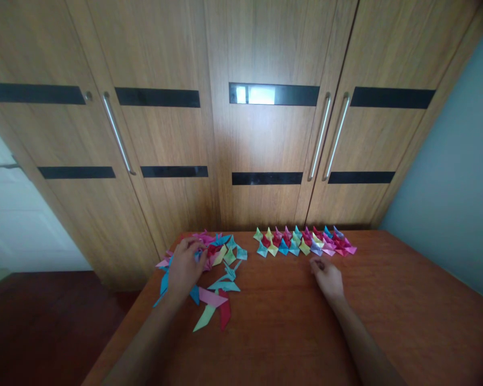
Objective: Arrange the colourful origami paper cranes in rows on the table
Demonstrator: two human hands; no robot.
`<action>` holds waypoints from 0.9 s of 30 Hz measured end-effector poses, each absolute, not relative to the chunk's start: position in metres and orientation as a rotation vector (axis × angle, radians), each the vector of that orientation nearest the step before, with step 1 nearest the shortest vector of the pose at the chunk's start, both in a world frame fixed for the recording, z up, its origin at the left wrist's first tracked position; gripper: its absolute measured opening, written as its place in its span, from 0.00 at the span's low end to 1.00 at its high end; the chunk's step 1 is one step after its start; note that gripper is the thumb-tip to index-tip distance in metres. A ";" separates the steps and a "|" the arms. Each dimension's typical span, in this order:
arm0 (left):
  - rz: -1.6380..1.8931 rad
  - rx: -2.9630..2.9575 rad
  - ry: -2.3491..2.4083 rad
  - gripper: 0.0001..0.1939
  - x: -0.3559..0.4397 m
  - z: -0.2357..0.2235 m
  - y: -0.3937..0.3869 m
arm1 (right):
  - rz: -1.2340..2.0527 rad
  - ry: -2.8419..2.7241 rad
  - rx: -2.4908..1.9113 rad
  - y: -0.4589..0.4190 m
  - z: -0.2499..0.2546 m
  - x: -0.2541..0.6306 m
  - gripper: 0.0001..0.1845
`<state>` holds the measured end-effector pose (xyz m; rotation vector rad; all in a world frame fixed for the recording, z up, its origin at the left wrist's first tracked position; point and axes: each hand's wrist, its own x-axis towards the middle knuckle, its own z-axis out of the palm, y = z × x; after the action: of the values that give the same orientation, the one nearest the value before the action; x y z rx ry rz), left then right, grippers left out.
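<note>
My left hand (184,268) rests on a loose pile of folded paper pieces (219,252) in pink, blue, green and red at the table's back left, fingers curled over some of them; whether it grips one is hidden. My right hand (327,276) lies on the bare wooden table (290,332), fingers loosely curled with nothing visible in them, just in front of two neat rows of finished folded paper shapes (306,242). A few flat folded strips (213,305) in pink, red and green lie near my left wrist.
A tall wooden wardrobe (265,134) with metal handles and dark strips stands right behind the table's far edge. A pale wall (459,187) runs along the right. The table's left edge drops to a dark red floor (44,327).
</note>
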<state>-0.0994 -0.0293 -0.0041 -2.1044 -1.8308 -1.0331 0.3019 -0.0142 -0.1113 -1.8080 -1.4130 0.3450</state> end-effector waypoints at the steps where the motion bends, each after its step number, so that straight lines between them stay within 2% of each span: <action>1: -1.114 -2.099 -1.831 0.10 -0.100 0.000 -0.029 | 0.347 -1.416 -1.809 -0.015 -0.111 0.302 0.17; 9: -1.883 -2.374 -1.890 0.10 -0.048 0.008 -0.038 | 0.420 -1.403 -1.781 -0.015 -0.107 0.301 0.16; 14: -1.977 -2.736 -1.680 0.07 0.008 -0.006 -0.050 | 0.573 -1.375 -1.599 -0.018 -0.102 0.298 0.19; 17: -2.075 -2.792 -1.692 0.05 0.033 -0.023 -0.049 | 0.811 -1.404 -1.384 -0.023 -0.094 0.291 0.22; 22: -2.300 -2.782 -1.842 0.03 0.057 -0.060 -0.043 | 1.190 -1.563 -1.080 -0.038 -0.079 0.271 0.21; 27: -2.332 -2.767 -1.996 0.03 0.063 -0.084 -0.040 | 1.169 -1.594 -1.104 -0.044 -0.075 0.255 0.18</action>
<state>0.0628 -0.0404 -0.0843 -2.7668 -1.9960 -2.3317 0.2549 -0.0440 -0.0754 -1.1036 -1.5939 1.1695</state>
